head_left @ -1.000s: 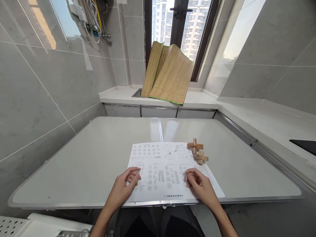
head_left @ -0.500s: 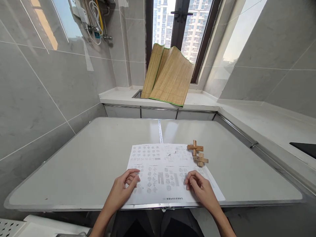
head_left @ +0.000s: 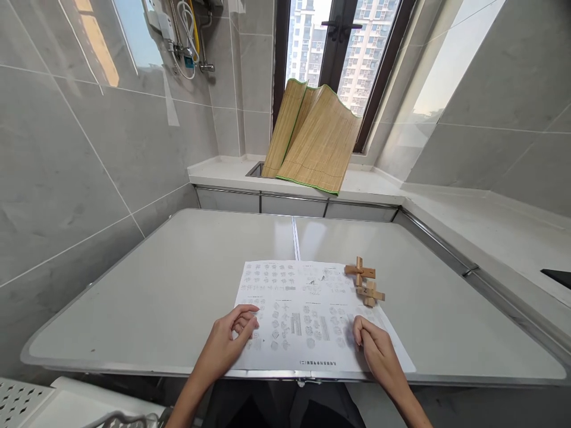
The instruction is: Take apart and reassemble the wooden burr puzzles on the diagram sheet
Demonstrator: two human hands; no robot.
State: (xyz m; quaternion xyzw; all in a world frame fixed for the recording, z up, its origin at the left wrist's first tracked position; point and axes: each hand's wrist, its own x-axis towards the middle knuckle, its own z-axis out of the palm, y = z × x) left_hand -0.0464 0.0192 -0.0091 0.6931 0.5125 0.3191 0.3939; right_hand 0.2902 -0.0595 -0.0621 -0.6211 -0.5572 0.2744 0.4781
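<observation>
A printed paper sheet (head_left: 285, 297) with rows of small diagrams lies flat near the table's front edge. My left hand (head_left: 232, 336) rests on its left part, fingers loosely curled and apart from the thumb, holding nothing. On the right part of the sheet is my right hand (head_left: 377, 345), its fingers closed into a loose fist with nothing visible in them. Two wooden interlocking pieces lie beyond it at the sheet's upper right corner: a darker brown cross (head_left: 359, 271) and, just in front, a lighter cross (head_left: 370, 294).
The white folding table (head_left: 156, 285) has a centre seam. Behind it a bamboo mat (head_left: 319, 142) leans on a white ledge (head_left: 214, 172) by the window. A perforated white object (head_left: 27, 404) is at the lower left.
My right hand has moved slightly right and its fingers have closed up. The whole view has shifted a little; my left hand keeps its place on the sheet.
</observation>
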